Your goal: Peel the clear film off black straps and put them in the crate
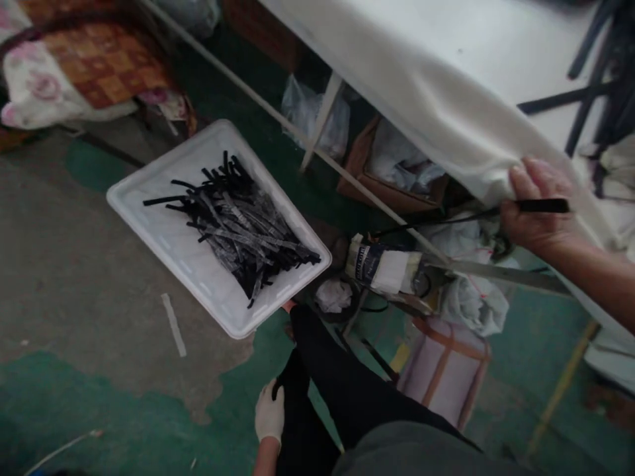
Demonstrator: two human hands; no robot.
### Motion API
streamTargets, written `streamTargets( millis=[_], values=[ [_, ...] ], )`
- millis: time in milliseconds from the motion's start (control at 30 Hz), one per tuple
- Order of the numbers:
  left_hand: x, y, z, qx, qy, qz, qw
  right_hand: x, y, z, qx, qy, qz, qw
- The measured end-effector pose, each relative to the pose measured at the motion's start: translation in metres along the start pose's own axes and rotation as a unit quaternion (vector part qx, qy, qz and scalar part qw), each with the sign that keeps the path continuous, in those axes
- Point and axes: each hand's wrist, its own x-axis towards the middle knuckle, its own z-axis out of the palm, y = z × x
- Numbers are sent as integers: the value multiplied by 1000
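My right hand (536,218) is bare and closed on a black strip (546,205) at the edge of the white cloth-covered table (446,79). A thin black tail runs left from that hand. Low in the view, my left hand (270,413) wears a white glove and lies against my black trouser leg (342,383), its fingers curled round a dark piece I cannot make out. On the floor ahead, apart from both hands, sits a white tray (163,231) holding a heap of several black strips (243,228).
Under the table are a cardboard box (391,185) with plastic bags, white rags, a long metal blade (501,272) and a taped white bundle (444,367). Patterned bedding (74,66) lies at the far left. The floor is worn grey and green. More black strips lie on the table at right (595,86).
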Motion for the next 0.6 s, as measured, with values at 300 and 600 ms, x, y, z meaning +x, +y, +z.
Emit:
streamTargets(
  millis=[300, 600],
  values=[
    [20, -8, -28, 209, -66, 7, 976, -2, 0, 7, -42, 2, 23, 999],
    [52, -49, -73, 259, -71, 98, 958, -16, 2, 5, 11, 87, -42, 995]
  ],
)
